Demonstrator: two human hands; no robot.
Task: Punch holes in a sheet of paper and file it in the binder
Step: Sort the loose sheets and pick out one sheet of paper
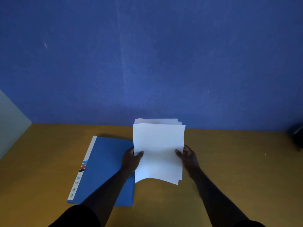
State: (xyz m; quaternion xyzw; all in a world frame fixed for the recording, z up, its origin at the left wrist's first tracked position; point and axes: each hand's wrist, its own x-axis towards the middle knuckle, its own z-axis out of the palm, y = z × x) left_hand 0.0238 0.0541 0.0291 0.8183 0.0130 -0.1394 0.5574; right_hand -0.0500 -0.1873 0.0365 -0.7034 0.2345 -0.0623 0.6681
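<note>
I hold a small stack of white paper sheets (158, 149) upright above the table, its top edges fanned a little. My left hand (132, 158) grips the stack's left edge with the thumb on the front sheet. On the opposite edge, my right hand (188, 158) pinches the paper the same way. A closed blue binder (105, 169) with a white spine strip lies flat on the table to the left of the paper, partly under my left forearm.
The wooden table (229, 161) meets a blue wall (147, 63) at the back. A dark object (296, 136) sits at the far right edge, cut off by the frame. A pale wall or panel (9, 122) stands at the left.
</note>
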